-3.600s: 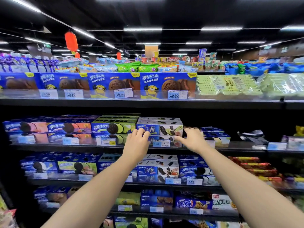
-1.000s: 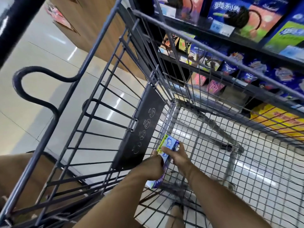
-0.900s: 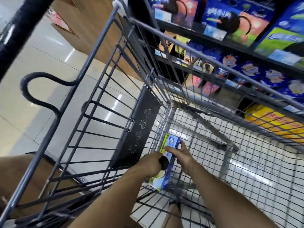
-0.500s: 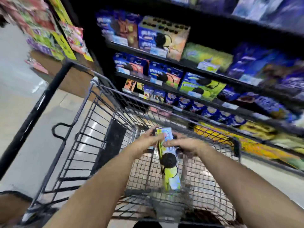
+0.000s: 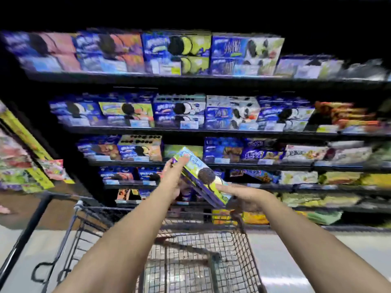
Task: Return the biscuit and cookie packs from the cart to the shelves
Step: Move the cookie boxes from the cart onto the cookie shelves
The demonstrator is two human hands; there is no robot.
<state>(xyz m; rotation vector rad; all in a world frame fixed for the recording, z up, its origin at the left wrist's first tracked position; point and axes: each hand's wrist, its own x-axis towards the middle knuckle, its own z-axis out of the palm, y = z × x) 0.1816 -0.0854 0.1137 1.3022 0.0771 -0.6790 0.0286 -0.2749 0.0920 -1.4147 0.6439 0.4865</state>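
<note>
A green and blue cookie box (image 5: 201,176) with a dark sandwich cookie printed on it hangs tilted in the air above the wire cart (image 5: 249,250). My left hand (image 5: 172,180) grips its upper left end, thumb on the top face. My right hand (image 5: 246,196) holds its lower right end from below, fingers reaching along its edge. The box is level with the lower shelves (image 5: 190,130), which are packed with similar blue cookie boxes. The view is blurred by motion.
The cart's black push bar (image 5: 23,235) runs down the left. A side display of colourful snack bags (image 5: 19,166) stands at the left. Orange and green packs (image 5: 347,117) fill the shelves at the right. Pale floor shows on both sides of the cart.
Both hands have lifted the cookie box out of the cart basket and up toward the shelves. The view has swung up from the cart to the shelf front.
</note>
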